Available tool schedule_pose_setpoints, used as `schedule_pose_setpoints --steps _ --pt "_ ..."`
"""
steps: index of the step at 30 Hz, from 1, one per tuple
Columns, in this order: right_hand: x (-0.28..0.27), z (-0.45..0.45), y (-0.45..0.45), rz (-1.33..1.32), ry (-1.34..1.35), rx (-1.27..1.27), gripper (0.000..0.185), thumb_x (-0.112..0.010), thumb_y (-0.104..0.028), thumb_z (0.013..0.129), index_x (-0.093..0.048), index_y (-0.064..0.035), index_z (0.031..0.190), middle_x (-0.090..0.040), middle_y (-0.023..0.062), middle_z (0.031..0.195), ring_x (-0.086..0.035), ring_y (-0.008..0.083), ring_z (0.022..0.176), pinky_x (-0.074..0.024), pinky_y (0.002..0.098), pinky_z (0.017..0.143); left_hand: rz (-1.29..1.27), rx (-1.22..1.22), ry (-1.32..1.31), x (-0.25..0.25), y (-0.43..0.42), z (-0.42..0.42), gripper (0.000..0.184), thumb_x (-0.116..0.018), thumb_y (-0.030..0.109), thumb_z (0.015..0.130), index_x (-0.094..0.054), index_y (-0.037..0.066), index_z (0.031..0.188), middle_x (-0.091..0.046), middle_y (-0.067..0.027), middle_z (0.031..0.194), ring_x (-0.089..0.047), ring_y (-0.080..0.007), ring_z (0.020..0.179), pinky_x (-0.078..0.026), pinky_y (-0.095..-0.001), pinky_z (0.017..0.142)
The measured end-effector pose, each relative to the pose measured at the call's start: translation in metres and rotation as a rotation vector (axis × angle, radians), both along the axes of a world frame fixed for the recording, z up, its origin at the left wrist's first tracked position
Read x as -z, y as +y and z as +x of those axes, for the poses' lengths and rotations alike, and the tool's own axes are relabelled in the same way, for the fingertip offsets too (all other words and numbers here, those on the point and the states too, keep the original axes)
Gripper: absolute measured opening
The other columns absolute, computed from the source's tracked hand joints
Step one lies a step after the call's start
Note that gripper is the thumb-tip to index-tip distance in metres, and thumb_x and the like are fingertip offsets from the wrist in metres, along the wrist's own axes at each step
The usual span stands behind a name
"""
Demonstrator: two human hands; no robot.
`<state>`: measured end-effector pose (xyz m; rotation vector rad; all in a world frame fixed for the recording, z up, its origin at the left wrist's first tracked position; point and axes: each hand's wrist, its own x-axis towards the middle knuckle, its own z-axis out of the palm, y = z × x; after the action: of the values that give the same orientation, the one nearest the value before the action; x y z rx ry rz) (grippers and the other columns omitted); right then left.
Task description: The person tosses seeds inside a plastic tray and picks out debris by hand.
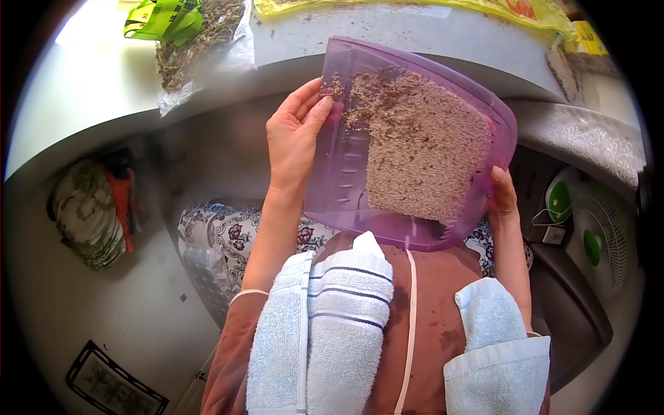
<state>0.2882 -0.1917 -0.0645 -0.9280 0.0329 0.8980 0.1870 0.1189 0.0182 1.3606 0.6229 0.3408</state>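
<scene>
A translucent purple plastic dustpan-shaped tray [339,159] is held over my lap, close to the table edge. In it lies a wide layer of small beige grains [425,152], with darker brown bits [373,93] gathered mostly toward the far left part. My left hand [294,131] is closed on the tray's left edge, its thumb on the near face and some fingertips showing faintly through the plastic. On the opposite side, my right hand [503,190] grips the curved rim; most of its fingers are hidden behind the tray.
A clear bag of brown dried pieces [200,48], with a green wrapper [162,19], rests on the white table [97,90]. Yellow plastic sheeting [415,7] lies along the far side. A green-and-white fan [602,238] stands at right. Light blue towels [325,332] cover my sleeves.
</scene>
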Motion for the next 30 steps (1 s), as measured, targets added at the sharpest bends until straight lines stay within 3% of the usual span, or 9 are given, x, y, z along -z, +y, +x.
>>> schedule_pose_setpoints --steps 6,12,21,27,30 --pt "-0.001 0.0 -0.001 -0.022 0.017 -0.011 0.085 -0.074 -0.037 0.07 -0.037 -0.0001 0.137 -0.05 0.0122 0.131 -0.05 0.0242 0.119 -0.0386 0.0369 0.103 -0.384 -0.037 -0.041 -0.001 0.011 -0.002 0.032 -0.057 0.019 0.095 -0.057 -0.004 0.117 -0.066 -0.0121 0.103 -0.067 -0.0188 0.089 -0.055 -0.0286 0.078" --pt "0.0 0.003 -0.001 0.028 0.011 -0.015 0.084 -0.074 -0.034 0.072 -0.036 -0.0014 0.139 -0.049 0.0122 0.134 -0.049 0.025 0.122 -0.0373 0.0385 0.105 -0.161 -0.028 0.105 0.007 0.012 0.004 0.026 -0.054 0.016 0.096 -0.061 -0.003 0.113 -0.068 -0.0106 0.096 -0.067 -0.0192 0.085 -0.055 -0.0296 0.076" --pt "0.002 0.003 -0.003 0.019 0.018 -0.004 0.083 -0.074 -0.033 0.072 -0.036 -0.0023 0.139 -0.049 0.0116 0.134 -0.05 0.0252 0.121 -0.0384 0.0387 0.104 -0.475 -0.038 -0.023 0.007 0.019 -0.012 0.028 -0.054 0.01 0.094 -0.055 -0.005 0.118 -0.064 -0.0135 0.11 -0.064 -0.0189 0.097 -0.054 -0.0298 0.083" --pt "0.001 0.005 -0.002 0.024 0.016 0.002 0.083 -0.074 -0.033 0.072 -0.036 -0.0022 0.139 -0.049 0.0117 0.133 -0.05 0.0255 0.121 -0.0381 0.0387 0.105 -0.235 0.012 0.064 0.006 0.005 -0.018 0.028 -0.055 0.006 0.093 -0.053 -0.007 0.118 -0.064 -0.0152 0.108 -0.064 -0.0182 0.096 -0.053 -0.0296 0.085" --pt "0.001 0.006 -0.003 0.011 0.019 -0.008 0.083 -0.074 -0.034 0.072 -0.036 -0.0022 0.139 -0.049 0.0118 0.134 -0.049 0.0256 0.121 -0.0377 0.0386 0.105 -0.333 -0.011 0.066 0.009 0.011 -0.022 0.031 -0.056 0.01 0.093 -0.052 -0.004 0.121 -0.063 -0.0136 0.11 -0.063 -0.0171 0.096 -0.053 -0.0288 0.084"
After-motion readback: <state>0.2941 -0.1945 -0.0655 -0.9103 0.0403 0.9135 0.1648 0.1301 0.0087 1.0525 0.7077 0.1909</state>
